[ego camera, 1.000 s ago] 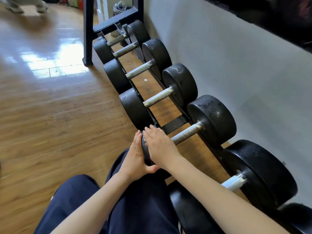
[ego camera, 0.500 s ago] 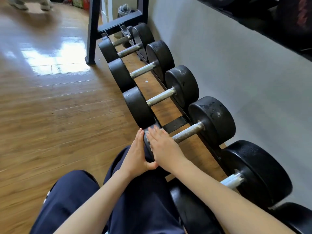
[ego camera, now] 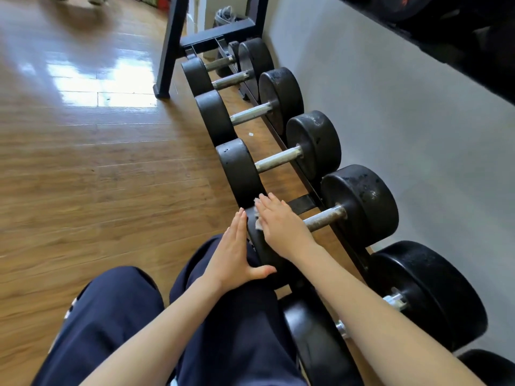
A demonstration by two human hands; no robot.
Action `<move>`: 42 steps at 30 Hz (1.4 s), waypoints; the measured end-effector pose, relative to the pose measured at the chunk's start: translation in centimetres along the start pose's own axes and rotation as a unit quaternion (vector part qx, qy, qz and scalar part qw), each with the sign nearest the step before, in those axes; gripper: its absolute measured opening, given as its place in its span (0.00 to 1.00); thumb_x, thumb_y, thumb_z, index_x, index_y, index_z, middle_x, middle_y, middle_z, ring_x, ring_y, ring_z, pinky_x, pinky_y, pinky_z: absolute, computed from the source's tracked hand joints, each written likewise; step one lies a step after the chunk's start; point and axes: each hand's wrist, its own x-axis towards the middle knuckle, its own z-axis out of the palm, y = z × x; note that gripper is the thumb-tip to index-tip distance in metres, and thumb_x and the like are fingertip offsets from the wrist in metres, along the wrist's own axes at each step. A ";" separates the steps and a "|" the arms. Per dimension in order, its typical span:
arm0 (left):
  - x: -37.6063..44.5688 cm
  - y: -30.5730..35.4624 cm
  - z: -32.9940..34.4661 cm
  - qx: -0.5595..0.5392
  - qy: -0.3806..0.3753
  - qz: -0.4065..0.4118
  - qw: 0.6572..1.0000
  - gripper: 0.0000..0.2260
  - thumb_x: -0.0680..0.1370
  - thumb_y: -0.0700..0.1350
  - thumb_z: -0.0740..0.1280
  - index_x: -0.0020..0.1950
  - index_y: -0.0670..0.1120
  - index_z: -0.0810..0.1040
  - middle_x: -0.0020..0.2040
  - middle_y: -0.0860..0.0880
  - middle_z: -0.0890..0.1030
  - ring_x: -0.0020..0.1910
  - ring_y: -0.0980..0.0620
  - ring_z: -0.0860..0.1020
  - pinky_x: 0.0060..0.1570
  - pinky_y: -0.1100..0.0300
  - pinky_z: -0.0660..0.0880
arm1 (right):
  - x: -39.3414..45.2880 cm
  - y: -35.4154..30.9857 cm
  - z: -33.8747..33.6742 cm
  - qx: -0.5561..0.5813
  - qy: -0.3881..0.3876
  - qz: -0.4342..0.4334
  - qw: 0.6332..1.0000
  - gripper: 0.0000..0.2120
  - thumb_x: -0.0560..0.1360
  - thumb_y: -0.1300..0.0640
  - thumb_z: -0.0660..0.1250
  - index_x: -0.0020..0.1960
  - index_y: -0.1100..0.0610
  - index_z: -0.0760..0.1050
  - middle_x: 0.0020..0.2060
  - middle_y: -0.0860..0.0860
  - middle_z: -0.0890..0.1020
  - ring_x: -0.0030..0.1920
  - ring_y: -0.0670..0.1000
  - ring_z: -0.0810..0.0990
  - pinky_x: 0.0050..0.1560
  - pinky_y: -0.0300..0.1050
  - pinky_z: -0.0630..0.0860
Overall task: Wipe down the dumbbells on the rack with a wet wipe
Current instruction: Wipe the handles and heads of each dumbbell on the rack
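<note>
On the low rack [ego camera: 302,203] along the wall, in the head view, we are looking at a row of black dumbbells lying crosswise, and we are working on the near head [ego camera: 263,246] of one dumbbell [ego camera: 359,204] close to our knees. Our right hand [ego camera: 281,222] is lying flat with straight fingers on top of that head, pressing the wipe [ego camera: 258,222] against it; only a white edge of the wipe is showing from under the palm, so the hand is pressing rather than clenching it. Our left hand [ego camera: 237,253] is resting flat against the head's outer face, fingers straight and thumb hooked over its rim, bracing it and gripping nothing.

We are judging this as the wiping of this one head, with its bar, far head and the other dumbbells yet to be done. The next move is calling for dragging the wipe round the rim and on to the bar [ego camera: 324,217], while the left hand is keeping the dumbbell from rolling.

As for containers, the rack is the only holder here, carrying the dumbbells between its rails.
</note>
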 end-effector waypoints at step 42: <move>-0.3 1.5 -0.1 0.060 0.048 0.051 0.996 0.37 0.75 0.64 0.56 0.77 0.46 0.47 0.78 0.49 0.50 0.78 0.52 0.48 0.76 0.55 0.49 | -7.7 1.5 2.7 0.149 0.171 -0.066 0.972 0.22 0.72 0.64 0.53 0.61 0.60 0.78 0.61 0.54 0.79 0.63 0.52 0.76 0.64 0.47 0.71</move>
